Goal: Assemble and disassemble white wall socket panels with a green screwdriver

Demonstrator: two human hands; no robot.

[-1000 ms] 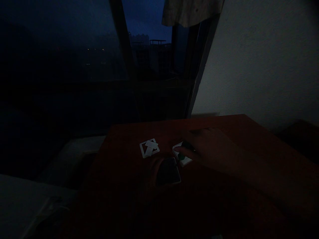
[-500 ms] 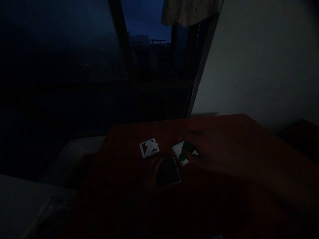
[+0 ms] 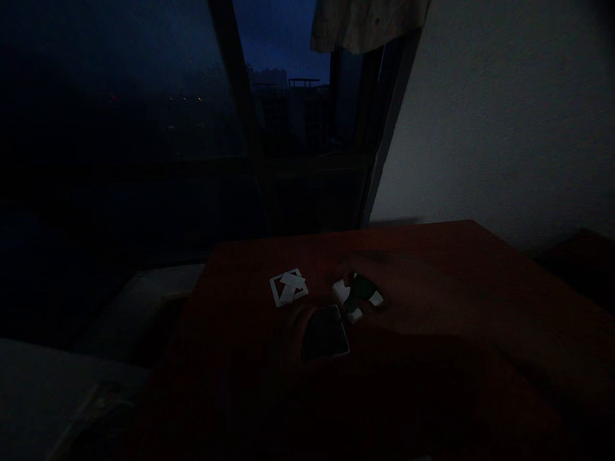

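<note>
The scene is very dark. My right hand [image 3: 398, 288] comes in from the right, its thumb and fingers closed around a small white box with a dark green patch [image 3: 362, 291]. Part of that box is hidden under the fingers. Left of it, my left hand [image 3: 292, 330] is curled around the left edge of a dark flat square with a thin pale rim [image 3: 325, 333]. Its thumb side is lost in shadow. Just beyond the left hand, a white square frame [image 3: 273, 291] lies flat, with two pale strips [image 3: 291, 282] crossed over it.
Everything lies on a reddish-brown table [image 3: 408, 240]. Behind it stands a dark window [image 3: 298, 141] with a piece of cloth [image 3: 368, 25] hanging at its top. A pale wall [image 3: 504, 128] rises at the right. A light ledge [image 3: 168, 280] shows left of the table.
The fingers of my right hand have shifted slightly over the white and green box, covering more of its upper left part. My left hand and the dark square stay almost still.
</note>
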